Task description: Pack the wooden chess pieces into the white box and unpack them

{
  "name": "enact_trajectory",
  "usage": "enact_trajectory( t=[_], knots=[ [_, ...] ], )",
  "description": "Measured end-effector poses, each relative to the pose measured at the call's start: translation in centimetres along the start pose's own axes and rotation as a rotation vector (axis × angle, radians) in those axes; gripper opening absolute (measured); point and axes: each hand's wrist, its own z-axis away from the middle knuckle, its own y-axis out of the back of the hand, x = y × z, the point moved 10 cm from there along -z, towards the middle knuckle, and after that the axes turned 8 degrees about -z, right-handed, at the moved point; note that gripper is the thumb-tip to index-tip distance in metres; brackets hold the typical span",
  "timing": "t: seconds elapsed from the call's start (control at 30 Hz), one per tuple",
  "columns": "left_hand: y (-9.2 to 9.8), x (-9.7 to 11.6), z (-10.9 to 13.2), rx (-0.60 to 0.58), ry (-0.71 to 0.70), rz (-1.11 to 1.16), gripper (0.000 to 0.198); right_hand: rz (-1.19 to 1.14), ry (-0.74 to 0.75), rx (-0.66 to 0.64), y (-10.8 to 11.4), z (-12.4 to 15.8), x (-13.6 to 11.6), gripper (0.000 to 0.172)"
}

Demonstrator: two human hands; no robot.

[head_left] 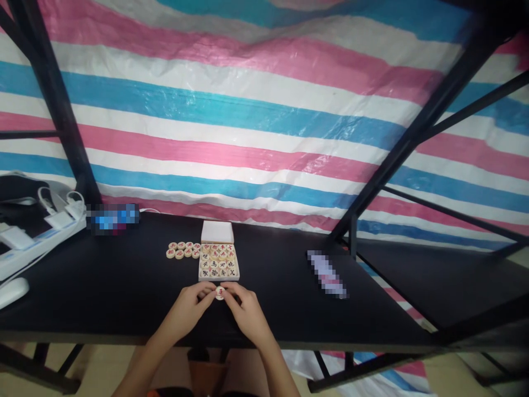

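A round Chinese chess piece (220, 293) with a red character is pinched between my two hands, just in front of the box. My left hand (193, 305) grips its left edge with thumb and fingertips. On the opposite edge, my right hand (246, 309) does the same. The white box (219, 279) stands open, its lid (217, 232) folded back at the far side. Rows of chess pieces fill it, with red and black characters facing up. Left of the box, two rows of red-marked chess pieces (179, 254) lie on the black table (136, 286).
On the left, a white power strip (45, 242) carries plugs and cables, with a white mouse (13, 292) nearby. Blurred packages lie at the back left (113, 218) and right (326, 274). Black frame posts (380, 165) and a striped sheet (231, 110) enclose the table.
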Motion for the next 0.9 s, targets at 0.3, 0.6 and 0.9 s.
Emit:
enact_trajectory(
  t=[0.3,0.6,0.9],
  knots=[
    [0.13,0.05,0.05,0.016,0.0,0.025,0.018,0.061,0.004,-0.016,-0.17,0.01,0.07,0.023],
    [-0.07,-0.43,-0.08,0.005,0.013,0.037,0.024,0.044,0.004,-0.018,-0.12,0.08,-0.6,0.021],
    [-0.03,-0.59,-0.06,0.021,0.004,-0.076,0.016,0.003,0.057,-0.023,-0.2,0.02,-0.65,0.011]
  ],
)
